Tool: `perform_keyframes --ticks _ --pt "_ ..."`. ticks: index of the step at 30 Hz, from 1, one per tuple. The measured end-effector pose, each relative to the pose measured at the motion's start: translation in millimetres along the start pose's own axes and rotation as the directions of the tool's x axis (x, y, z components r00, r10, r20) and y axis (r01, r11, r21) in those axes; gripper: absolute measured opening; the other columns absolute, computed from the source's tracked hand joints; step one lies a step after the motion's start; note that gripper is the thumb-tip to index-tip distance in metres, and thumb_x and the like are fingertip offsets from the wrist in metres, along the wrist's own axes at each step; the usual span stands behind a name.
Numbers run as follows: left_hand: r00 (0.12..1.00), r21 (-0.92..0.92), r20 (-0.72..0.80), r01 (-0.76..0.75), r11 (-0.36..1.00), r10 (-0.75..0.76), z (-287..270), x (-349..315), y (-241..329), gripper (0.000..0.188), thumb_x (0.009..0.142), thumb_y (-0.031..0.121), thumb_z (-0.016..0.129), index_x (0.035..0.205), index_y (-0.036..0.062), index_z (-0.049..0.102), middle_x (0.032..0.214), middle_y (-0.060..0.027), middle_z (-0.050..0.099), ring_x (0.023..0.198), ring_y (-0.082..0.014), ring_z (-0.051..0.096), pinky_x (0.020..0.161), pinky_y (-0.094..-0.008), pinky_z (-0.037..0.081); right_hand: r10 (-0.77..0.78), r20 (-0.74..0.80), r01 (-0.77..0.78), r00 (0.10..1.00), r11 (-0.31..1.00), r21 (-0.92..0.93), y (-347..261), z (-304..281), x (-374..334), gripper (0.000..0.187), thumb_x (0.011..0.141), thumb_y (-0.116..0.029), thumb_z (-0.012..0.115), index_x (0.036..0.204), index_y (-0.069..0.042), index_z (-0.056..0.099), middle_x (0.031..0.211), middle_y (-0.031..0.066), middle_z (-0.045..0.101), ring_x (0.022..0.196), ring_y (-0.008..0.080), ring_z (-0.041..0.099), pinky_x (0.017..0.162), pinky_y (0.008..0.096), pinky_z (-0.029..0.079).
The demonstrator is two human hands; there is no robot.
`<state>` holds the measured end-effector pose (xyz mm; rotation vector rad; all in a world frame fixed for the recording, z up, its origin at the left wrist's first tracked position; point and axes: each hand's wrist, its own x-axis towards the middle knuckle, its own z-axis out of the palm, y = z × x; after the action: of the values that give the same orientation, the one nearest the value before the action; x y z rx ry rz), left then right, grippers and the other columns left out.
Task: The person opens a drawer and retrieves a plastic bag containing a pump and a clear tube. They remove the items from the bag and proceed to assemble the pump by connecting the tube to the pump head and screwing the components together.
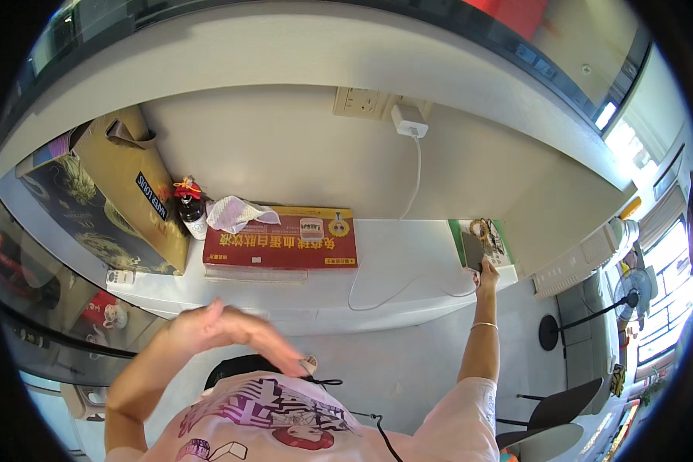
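Observation:
My right hand (487,279) is reached out to the right end of the white ledge. Its fingers close on the lower end of a flat dark phone (472,250). Beneath the phone lies a green and white booklet or box (500,240), with a beaded ring (481,228) on top. A white charging cable (420,173) runs down from a plugged-in charger (410,121), loops over the ledge and comes up beside this hand. My left hand (242,329) hovers before my chest, slightly blurred, with its thumb apart and fingers stretched toward a thin black cord (327,381).
On the ledge (393,254) stand a large gold and black paper bag (142,200), a dark bottle with red top (192,212), and a red box (285,246) with a checked cloth (241,214). A small remote (121,277) lies left. A chair (566,404) and fan (631,299) stand right.

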<state>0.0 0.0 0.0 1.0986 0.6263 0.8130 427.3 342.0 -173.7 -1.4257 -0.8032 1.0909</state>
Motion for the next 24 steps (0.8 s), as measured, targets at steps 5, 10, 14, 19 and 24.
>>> perform_keyframes --ticks 5,10,14,19,24 --pt "0.944 -0.577 -0.326 -0.16 0.801 -0.046 5 -41 -80 0.092 0.074 0.068 0.013 0.093 -0.0143 0.05 0.101 -0.0332 0.048 0.1 -0.045 0.044 0.09 -0.0495 0.028 0.117 -0.022 -0.118 0.993 0.991 -0.069 1 -26 5 0.026 0.081 -0.029 0.052 0.092 -0.006 0.056 0.064 0.005 0.057 0.04 0.0125 0.048 0.03 0.0178 0.034" --pt "0.843 -0.691 -0.498 -0.246 0.68 -0.202 15 -68 -122 0.085 0.076 0.065 0.018 0.092 -0.0114 0.052 0.103 -0.0316 0.048 0.101 -0.0412 0.045 0.092 -0.047 0.028 0.306 0.079 -0.316 0.949 0.913 0.259 3 -25 18 0.031 0.081 -0.033 0.051 0.095 -0.005 0.053 0.075 0.0076 0.056 0.054 0.0159 0.052 0.038 0.0191 0.042" --pt "0.842 -0.74 -0.49 -0.265 0.618 -0.225 13 -60 -157 0.08 0.077 0.063 0.021 0.093 -0.0094 0.053 0.104 -0.028 0.05 0.102 -0.0372 0.046 0.092 -0.0428 0.03 0.36 0.071 -0.353 0.93 0.825 0.441 11 -59 48 0.032 0.079 -0.031 0.053 0.097 -0.005 0.051 0.086 0.0074 0.052 0.078 0.0205 0.052 0.055 0.0258 0.048" --pt "0.852 -0.734 -0.481 -0.262 0.627 -0.207 9 -52 -165 0.078 0.078 0.062 0.021 0.092 -0.0074 0.053 0.104 -0.0262 0.05 0.102 -0.0353 0.046 0.091 -0.0413 0.031 0.324 0.253 -0.395 0.912 0.86 0.323 -3 -59 35 0.015 0.078 -0.011 0.049 0.089 -0.001 0.049 0.079 0.0064 0.052 0.068 0.0187 0.053 0.057 0.0278 0.051" --pt "0.881 -0.734 -0.445 -0.255 0.629 -0.161 -5 -41 -168 0.077 0.079 0.061 0.021 0.09 -0.007 0.054 0.103 -0.0272 0.05 0.102 -0.0358 0.046 0.092 -0.0423 0.03 0.146 0.244 -0.13 0.959 0.988 -0.081 -6 -57 41 0.013 0.078 -0.005 0.045 0.089 0.0 0.048 0.079 0.0074 0.053 0.066 0.0207 0.055 0.057 0.031 0.052"
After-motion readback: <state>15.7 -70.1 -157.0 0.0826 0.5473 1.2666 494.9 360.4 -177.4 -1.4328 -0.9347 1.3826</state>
